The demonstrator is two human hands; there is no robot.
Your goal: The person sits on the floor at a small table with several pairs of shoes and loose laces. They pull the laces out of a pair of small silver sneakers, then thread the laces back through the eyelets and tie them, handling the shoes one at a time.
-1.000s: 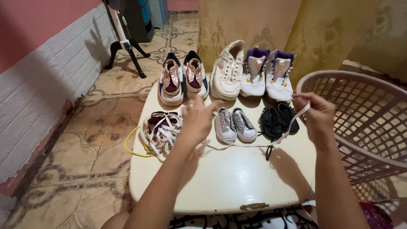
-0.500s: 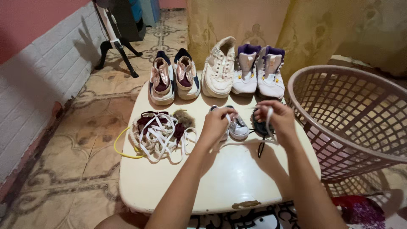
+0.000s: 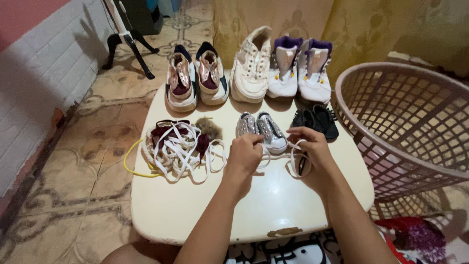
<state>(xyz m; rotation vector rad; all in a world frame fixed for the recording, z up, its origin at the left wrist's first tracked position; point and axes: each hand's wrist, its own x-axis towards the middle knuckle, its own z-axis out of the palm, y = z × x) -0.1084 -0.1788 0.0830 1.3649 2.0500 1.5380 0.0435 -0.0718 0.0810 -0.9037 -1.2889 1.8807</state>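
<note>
Both my hands work a white shoelace over the middle of a small cream table. My left hand pinches one part of the lace, and my right hand holds a loop of it. Just beyond my fingers stands a pair of small silver shoes, with a pair of small black shoes to their right. A heap of white laces mixed with dark red ones lies to the left of my left hand.
Along the table's far edge stand a pink and navy pair of sneakers, a single white sneaker and a white and purple pair. A large brown plastic basket is at the right. A yellow cord hangs off the left edge.
My hands have come down and together from the small shoes toward the table's middle, drawing the white lace with them. The camera has moved closer.
</note>
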